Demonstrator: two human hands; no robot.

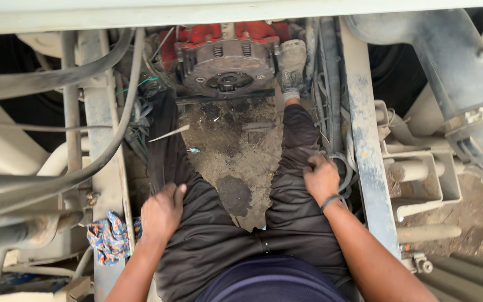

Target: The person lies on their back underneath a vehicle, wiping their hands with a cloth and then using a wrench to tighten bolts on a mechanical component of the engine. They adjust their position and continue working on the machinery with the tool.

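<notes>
I look down between two grey frame rails at a round grey clutch plate (227, 70) bolted on a red engine block (208, 33). My right foot in a dirty sock (292, 67) presses against the plate's right side. My left hand (162, 211) lies flat on my left thigh, holding nothing. My right hand (321, 178) rests on my right knee beside the right frame rail (364, 145), fingers curled at the trouser cloth and some grey hoses (345, 170). Whether it grips them I cannot tell. I wear black trousers (219, 235).
Dirt ground (236, 145) shows between my legs. The left frame rail (104, 168) carries thick hoses (57, 184) and a patterned rag (107, 237). A large grey cylinder (448, 61) and white brackets (420, 173) lie on the right.
</notes>
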